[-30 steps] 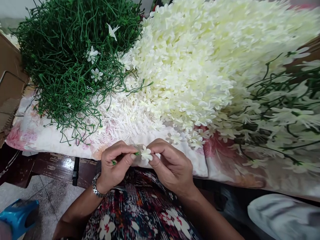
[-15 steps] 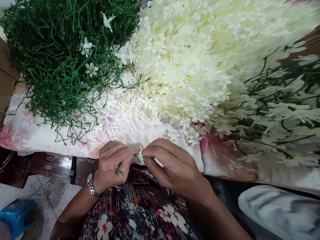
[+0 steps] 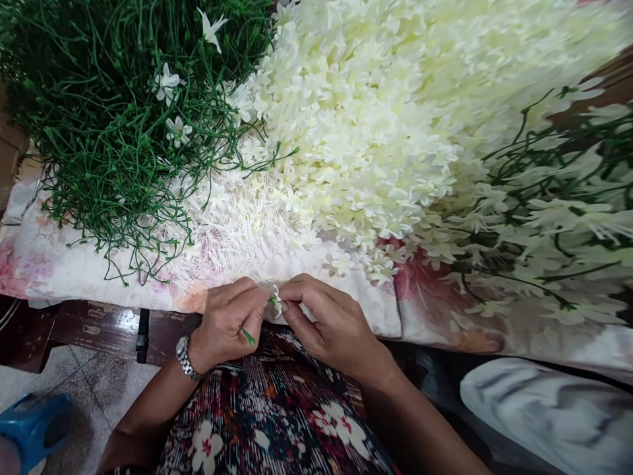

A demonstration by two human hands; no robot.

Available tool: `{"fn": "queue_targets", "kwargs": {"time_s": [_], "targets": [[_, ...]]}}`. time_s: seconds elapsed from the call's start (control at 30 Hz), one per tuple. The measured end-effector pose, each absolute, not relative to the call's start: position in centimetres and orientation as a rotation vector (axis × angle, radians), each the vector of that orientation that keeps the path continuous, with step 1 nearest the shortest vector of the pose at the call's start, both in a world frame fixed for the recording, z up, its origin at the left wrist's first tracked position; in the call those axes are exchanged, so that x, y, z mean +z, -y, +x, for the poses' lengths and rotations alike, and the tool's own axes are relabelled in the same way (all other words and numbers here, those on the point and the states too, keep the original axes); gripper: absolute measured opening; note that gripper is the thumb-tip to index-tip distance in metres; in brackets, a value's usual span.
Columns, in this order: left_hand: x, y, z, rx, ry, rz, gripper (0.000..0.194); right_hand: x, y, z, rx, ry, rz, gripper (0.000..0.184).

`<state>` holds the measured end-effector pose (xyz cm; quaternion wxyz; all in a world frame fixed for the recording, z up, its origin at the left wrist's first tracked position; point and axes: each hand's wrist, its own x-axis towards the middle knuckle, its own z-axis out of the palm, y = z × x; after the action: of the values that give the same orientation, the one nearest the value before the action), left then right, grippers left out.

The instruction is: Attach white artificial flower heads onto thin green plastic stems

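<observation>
At the near table edge, my left hand (image 3: 228,318) is closed around a green plastic stem (image 3: 248,337); one end pokes out below the fingers, the other points toward my right hand (image 3: 330,323). Thumb and forefinger of my right hand pinch a small white artificial flower piece (image 3: 277,301) at that stem's tip. Fingers cover much of the piece, so I cannot tell how far it sits on the stem. Beyond the hands lie white thread-like stamens (image 3: 232,231), a tangled heap of green stems (image 3: 113,132) and a large pile of pale cream petals (image 3: 356,132).
Flowers on stems (image 3: 568,224) are heaped at the right. A floral cloth (image 3: 99,270) covers the table. A blue stool (image 3: 37,425) stands on the floor at lower left. Light-coloured fabric (image 3: 539,409), perhaps another person's clothing, shows at lower right.
My left hand has shifted slightly right, and my right hand slightly left, bringing them closer together. The stem tip and white piece remain between the fingers.
</observation>
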<state>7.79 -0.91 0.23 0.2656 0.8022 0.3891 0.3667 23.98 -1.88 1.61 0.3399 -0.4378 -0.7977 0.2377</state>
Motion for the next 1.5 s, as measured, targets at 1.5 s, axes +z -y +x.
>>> {"fn": "queue_targets", "kwargs": {"time_s": [1.5], "targets": [[0.0, 0.5, 8.0, 1.061, -0.956, 1.915, 0.011, 1.0, 1.7, 24.0, 0.743, 1.976, -1.128, 0.008]]}}
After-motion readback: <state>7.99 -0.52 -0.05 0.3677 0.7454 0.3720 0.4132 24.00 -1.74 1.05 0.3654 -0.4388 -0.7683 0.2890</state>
